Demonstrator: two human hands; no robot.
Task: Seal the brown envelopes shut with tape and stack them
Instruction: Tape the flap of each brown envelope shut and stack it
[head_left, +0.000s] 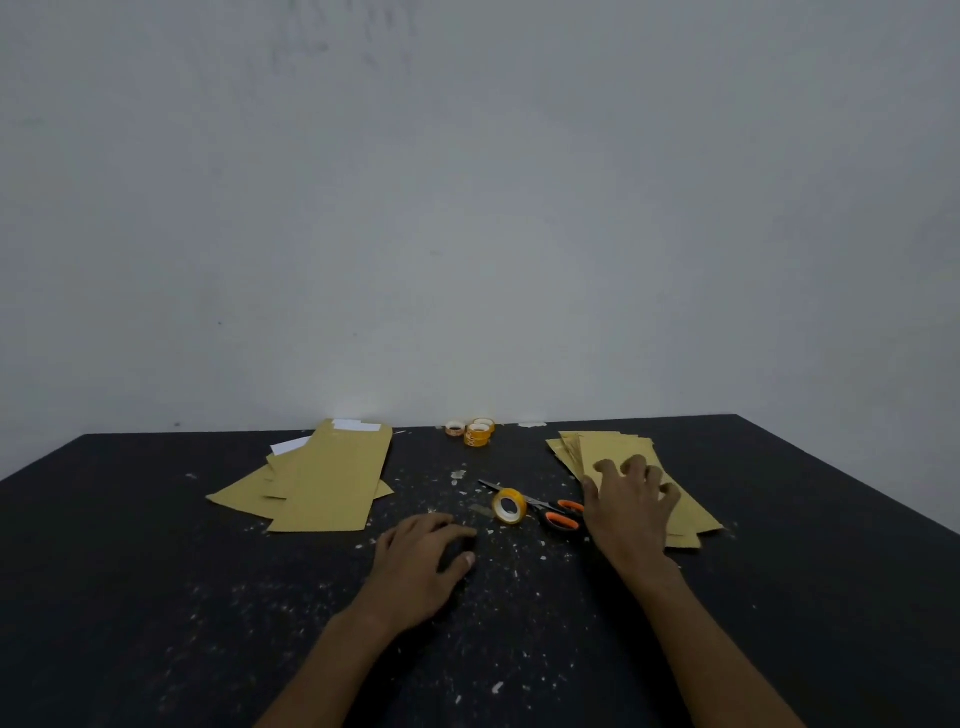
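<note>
The right hand (631, 506) presses spread, bent fingers on the envelope pile (613, 449) right of centre, its long axis running from the far edge toward the lower right, while the left hand (421, 561), loosely curled and empty, rests on the dark speckled table (156, 571) lower left of the tape roll (509, 505), a bare grey wall (467, 208) behind

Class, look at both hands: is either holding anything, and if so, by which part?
Nothing is held. The left hand rests empty on the table; the right hand only presses spread fingers onto the top of the right envelope pile.
</note>
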